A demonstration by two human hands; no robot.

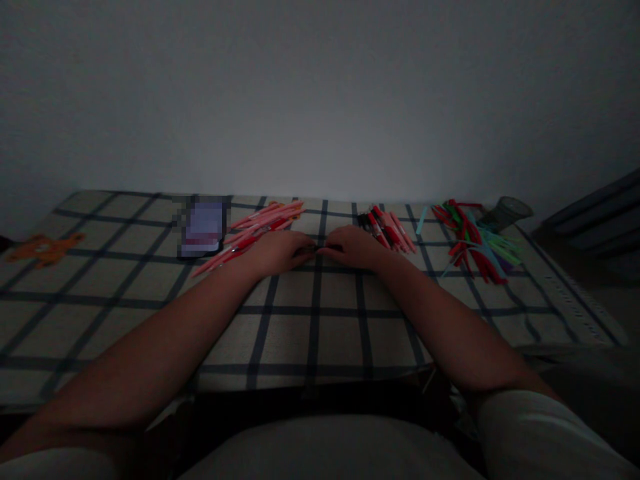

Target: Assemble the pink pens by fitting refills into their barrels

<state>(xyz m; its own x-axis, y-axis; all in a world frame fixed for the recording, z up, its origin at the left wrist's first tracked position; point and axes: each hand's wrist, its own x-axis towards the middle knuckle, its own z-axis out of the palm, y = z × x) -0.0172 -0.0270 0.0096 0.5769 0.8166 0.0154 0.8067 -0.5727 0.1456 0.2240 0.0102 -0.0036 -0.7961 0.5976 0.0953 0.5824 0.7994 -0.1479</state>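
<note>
My left hand point(284, 252) and my right hand point(352, 247) meet near the middle of the table, fingertips almost touching. The fingers of both are bent inward with thumbs close to them, in a pinch. Whatever sits between the fingertips is too small and dark to make out. Just behind my left hand lies a loose row of red and pink pens point(265, 223), slanting across the cloth. Beside my right hand, a second group of red pens point(393, 230) lies together, some with black ends.
A checked cloth point(290, 333) covers the table, which meets a plain wall. At left lie an orange flat item point(47, 250) and a phone point(204, 227) with a lit screen. Toward the right are colourful strips point(477, 243), a pale blue strip point(423, 220) and a tipped glass point(509, 211).
</note>
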